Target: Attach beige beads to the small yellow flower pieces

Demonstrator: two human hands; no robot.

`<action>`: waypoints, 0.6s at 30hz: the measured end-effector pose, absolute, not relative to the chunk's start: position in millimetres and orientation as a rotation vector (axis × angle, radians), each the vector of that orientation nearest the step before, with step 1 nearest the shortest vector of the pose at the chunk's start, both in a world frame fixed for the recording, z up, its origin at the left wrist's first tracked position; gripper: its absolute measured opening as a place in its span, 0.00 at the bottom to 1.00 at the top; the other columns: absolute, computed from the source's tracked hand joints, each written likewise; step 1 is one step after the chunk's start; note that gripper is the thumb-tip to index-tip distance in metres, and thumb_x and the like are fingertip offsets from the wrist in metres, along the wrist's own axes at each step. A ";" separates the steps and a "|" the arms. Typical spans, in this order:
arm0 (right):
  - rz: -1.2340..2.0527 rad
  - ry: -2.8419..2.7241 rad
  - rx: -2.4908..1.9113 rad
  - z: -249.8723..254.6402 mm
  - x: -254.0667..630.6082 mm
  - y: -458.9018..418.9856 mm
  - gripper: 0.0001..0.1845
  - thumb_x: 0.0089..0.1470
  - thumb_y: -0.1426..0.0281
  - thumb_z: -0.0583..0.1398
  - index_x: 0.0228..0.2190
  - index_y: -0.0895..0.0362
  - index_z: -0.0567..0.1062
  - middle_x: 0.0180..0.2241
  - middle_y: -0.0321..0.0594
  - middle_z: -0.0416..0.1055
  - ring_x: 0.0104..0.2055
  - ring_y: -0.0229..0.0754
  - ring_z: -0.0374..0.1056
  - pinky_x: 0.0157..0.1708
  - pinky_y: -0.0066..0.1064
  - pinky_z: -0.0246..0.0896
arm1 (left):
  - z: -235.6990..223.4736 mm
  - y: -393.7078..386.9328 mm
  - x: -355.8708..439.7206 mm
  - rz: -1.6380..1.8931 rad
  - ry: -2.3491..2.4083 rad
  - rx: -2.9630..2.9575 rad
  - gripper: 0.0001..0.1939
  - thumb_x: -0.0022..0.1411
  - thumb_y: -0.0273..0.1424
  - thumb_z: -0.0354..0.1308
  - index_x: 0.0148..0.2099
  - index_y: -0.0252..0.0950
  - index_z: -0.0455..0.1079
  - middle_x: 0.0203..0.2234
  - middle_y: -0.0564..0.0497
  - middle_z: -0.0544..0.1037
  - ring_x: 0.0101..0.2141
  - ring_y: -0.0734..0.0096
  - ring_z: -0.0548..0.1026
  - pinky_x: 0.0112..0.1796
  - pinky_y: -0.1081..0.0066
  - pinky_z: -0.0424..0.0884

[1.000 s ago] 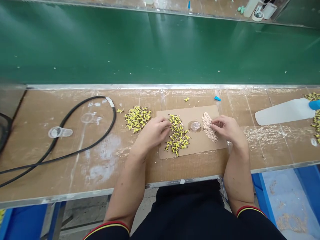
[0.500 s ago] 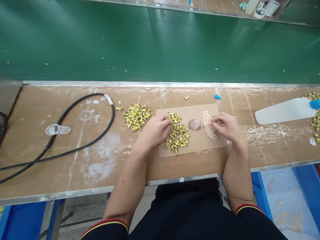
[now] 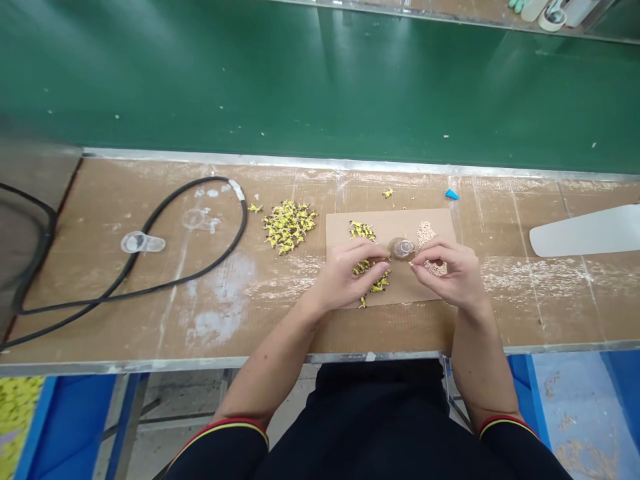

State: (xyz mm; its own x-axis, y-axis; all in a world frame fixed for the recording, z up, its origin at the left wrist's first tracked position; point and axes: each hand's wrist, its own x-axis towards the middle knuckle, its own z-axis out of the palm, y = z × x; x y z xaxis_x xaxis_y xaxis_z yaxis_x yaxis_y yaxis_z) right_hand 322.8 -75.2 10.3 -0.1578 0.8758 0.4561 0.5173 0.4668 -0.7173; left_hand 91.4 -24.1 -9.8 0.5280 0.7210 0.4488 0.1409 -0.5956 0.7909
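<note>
My left hand (image 3: pixel 350 272) is pinched over a pile of small yellow-and-black figures (image 3: pixel 363 231) on a cardboard sheet (image 3: pixel 400 292). Whatever sits between its fingertips is too small to make out. My right hand (image 3: pixel 453 270) has thumb and forefinger closed on a tiny pale beige piece (image 3: pixel 413 265). Partly behind that hand lies a heap of the same beige pieces (image 3: pixel 426 233). Between the two hands, a small clear round container (image 3: pixel 403 249) stands on the cardboard. The fingertips of both hands point toward each other just in front of it.
Left of the cardboard is a second pile of yellow figures (image 3: pixel 289 227). A black cable (image 3: pixel 175 293) loops over the table by a clear plastic scoop (image 3: pixel 143 242). A blue cap (image 3: pixel 451 194) and a long white bottle (image 3: pixel 585 232) lie beyond. A green surface (image 3: pixel 320 93) runs behind.
Both hands have moved inward from their piles, toward the clear container and each other. The right hand now shows a beige piece at its fingertips. The whole view has shifted slightly.
</note>
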 end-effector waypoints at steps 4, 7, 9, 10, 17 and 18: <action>0.469 -1.851 -1.095 9.3 312.2 -75.2 0.08 0.55 0.78 0.66 0.32 0.53 0.80 0.31 0.37 0.79 0.31 0.38 0.74 0.31 0.30 0.72 | -11.5 -36.5 104.5 1.035 0.638 1.913 0.04 0.71 0.29 0.61 0.43 0.35 0.77 0.33 0.48 0.83 0.34 0.72 0.80 0.38 0.72 0.76; 0.447 -1.857 -1.042 7.6 307.4 -74.3 0.07 0.55 0.79 0.66 0.33 0.53 0.79 0.31 0.37 0.78 0.32 0.38 0.75 0.32 0.30 0.72 | -13.0 -38.3 106.8 1.014 0.638 1.825 0.06 0.71 0.29 0.61 0.40 0.35 0.77 0.32 0.49 0.82 0.32 0.73 0.77 0.36 0.73 0.74; 0.453 -1.851 -1.017 6.6 304.8 -74.1 0.07 0.56 0.79 0.66 0.33 0.53 0.79 0.31 0.37 0.78 0.32 0.37 0.75 0.32 0.29 0.72 | -13.6 -38.4 107.4 0.995 0.631 1.762 0.07 0.71 0.31 0.60 0.39 0.35 0.76 0.30 0.50 0.81 0.30 0.74 0.75 0.35 0.73 0.73; 0.466 -1.846 -1.010 6.2 303.6 -74.3 0.07 0.56 0.78 0.66 0.34 0.53 0.79 0.31 0.37 0.78 0.31 0.37 0.74 0.31 0.29 0.72 | -14.0 -38.6 107.9 0.981 0.626 1.726 0.08 0.71 0.32 0.60 0.38 0.35 0.76 0.30 0.50 0.81 0.30 0.74 0.75 0.35 0.73 0.72; 0.548 -1.826 -1.085 6.6 309.7 -75.4 0.06 0.58 0.76 0.65 0.34 0.52 0.79 0.32 0.36 0.79 0.29 0.36 0.71 0.26 0.28 0.66 | -13.6 -33.2 105.4 0.944 0.705 1.727 0.08 0.71 0.33 0.58 0.39 0.36 0.75 0.31 0.49 0.81 0.31 0.72 0.76 0.35 0.71 0.73; 0.528 -1.821 -1.130 6.5 314.3 -74.4 0.06 0.58 0.76 0.65 0.34 0.52 0.79 0.32 0.36 0.79 0.28 0.35 0.70 0.25 0.28 0.66 | -12.5 -29.1 100.7 0.981 0.762 1.787 0.07 0.71 0.32 0.58 0.40 0.36 0.75 0.32 0.49 0.81 0.32 0.71 0.77 0.36 0.71 0.73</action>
